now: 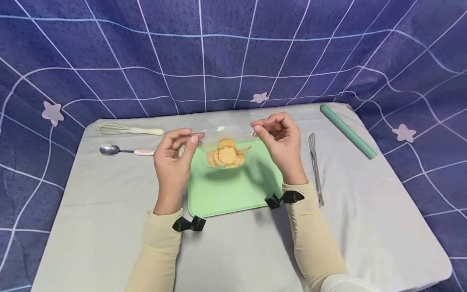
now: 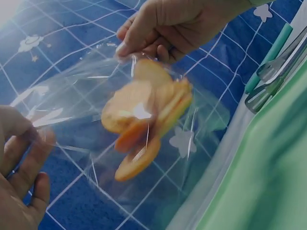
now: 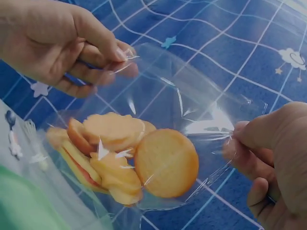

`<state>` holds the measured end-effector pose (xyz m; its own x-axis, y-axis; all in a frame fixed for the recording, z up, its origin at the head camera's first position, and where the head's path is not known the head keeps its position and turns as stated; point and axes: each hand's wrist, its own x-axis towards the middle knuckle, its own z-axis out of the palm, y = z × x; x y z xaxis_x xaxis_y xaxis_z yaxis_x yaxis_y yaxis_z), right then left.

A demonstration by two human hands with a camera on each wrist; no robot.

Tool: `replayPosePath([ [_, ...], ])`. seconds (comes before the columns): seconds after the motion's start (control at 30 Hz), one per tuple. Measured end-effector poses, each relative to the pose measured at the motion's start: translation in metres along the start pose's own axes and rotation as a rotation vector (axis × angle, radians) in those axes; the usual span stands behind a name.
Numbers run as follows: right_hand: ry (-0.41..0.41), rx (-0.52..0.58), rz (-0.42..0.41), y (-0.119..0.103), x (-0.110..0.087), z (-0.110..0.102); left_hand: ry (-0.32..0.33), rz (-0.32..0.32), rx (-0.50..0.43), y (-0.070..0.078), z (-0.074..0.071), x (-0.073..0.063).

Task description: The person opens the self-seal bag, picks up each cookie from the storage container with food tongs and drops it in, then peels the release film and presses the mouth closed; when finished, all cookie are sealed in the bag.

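Note:
A clear plastic bag point(image 3: 163, 96) hangs between my two hands, above the green tray or board. Round golden cookies point(image 1: 227, 155) lie bunched at its bottom; some look like sandwich biscuits with a reddish layer in the right wrist view. My left hand point(image 1: 173, 156) pinches one upper side of the bag between thumb and fingers. The opposite upper side is pinched by my right hand point(image 1: 281, 142), thumb against forefinger. In the left wrist view the cookies point(image 2: 144, 105) are blurred behind the shiny film.
Beneath the bag lies a light green tray or board point(image 1: 226, 194) on a white-covered table point(image 1: 91, 227). To the left are a whisk point(image 1: 127, 129) and a spoon point(image 1: 120, 150). Metal tongs point(image 1: 315, 170) and a green rod point(image 1: 348, 132) lie at the right. A blue gridded curtain point(image 1: 226, 52) hangs behind.

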<state>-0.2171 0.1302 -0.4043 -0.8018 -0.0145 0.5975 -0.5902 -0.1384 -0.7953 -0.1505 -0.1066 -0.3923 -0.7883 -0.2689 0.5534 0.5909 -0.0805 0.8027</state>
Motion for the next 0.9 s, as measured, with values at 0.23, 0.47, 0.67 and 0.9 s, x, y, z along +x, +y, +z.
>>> replayPosePath([
  [0.23,-0.052,-0.069,-0.081,-0.008,-0.001,-0.004,-0.031,0.090,0.049,0.002,0.000,0.000],
  [0.47,-0.088,-0.139,-0.107,-0.027,-0.001,0.001,-0.067,0.136,0.161,0.007,0.000,0.000],
  [0.67,-0.099,-0.173,-0.104,-0.038,0.000,0.006,-0.057,0.117,0.155,0.011,0.000,0.001],
  [0.9,-0.108,-0.219,-0.112,-0.041,0.001,0.004,-0.014,0.088,0.195,0.015,0.001,0.000],
])
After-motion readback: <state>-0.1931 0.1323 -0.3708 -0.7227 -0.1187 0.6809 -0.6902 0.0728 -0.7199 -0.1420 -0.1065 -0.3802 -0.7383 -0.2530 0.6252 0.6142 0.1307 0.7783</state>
